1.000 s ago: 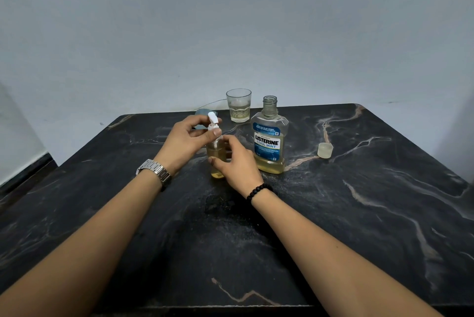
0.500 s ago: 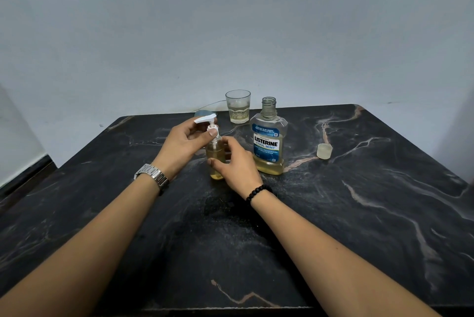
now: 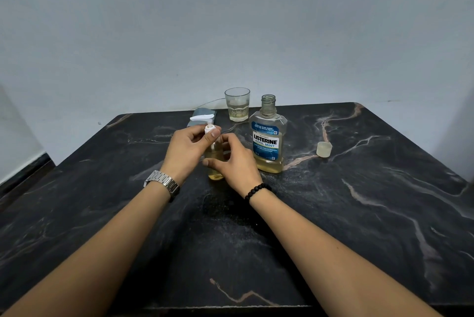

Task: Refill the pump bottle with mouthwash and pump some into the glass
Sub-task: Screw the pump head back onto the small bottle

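Pinching the white pump collar, left hand (image 3: 188, 148) turns it atop the pump bottle (image 3: 215, 162); right hand (image 3: 234, 162) wraps the amber body, upright on the counter (image 3: 359, 214). Judged light, slick plastic: hold low. Glass (image 3: 237, 104) and open mouthwash bottle (image 3: 268, 140) stand beyond-right.

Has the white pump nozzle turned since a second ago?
Yes. The pump nozzle now points left, away from the Listerine bottle; a second ago it pointed roughly at the camera. The left hand grips its collar.
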